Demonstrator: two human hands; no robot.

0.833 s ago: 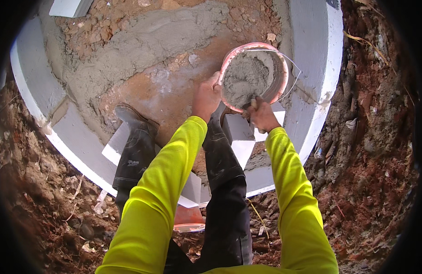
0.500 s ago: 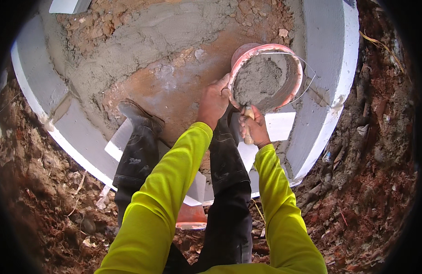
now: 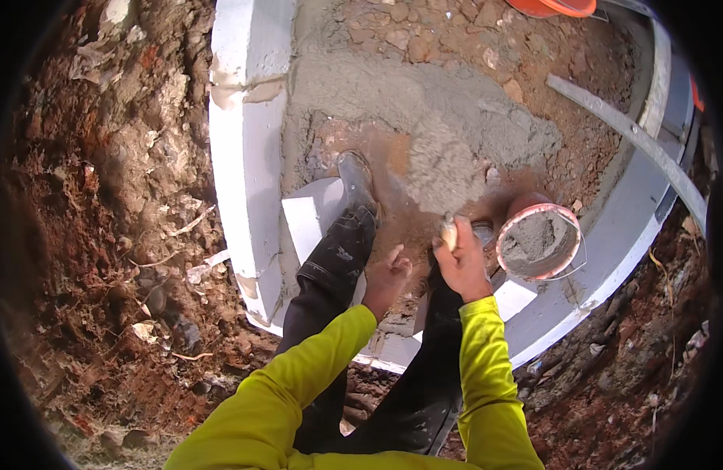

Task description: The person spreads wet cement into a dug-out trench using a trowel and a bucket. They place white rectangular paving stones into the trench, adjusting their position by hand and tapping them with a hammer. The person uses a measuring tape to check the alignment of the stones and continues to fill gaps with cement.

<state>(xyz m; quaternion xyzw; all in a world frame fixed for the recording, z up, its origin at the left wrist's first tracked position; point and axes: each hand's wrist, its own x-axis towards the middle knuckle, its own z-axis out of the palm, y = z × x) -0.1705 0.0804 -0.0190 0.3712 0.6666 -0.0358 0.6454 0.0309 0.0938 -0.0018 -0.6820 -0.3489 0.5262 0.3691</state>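
Right hand (image 3: 462, 264): closed around a pale tool handle (image 3: 449, 234), whose long axis runs roughly near to far.
Mortar patch (image 3: 442, 168): grey and blurred, just beyond that fist on the far side (any blade within it is lost to me from here).
Bucket (image 3: 531, 202): to the right of the fist, near but apart, with mortar showing inside.
Left hand (image 3: 389, 276): loosely curled, fingers apart, nothing seen in it; left of the fist and slightly nearer.
Nearer hand: the right, to patch and bucket alike.
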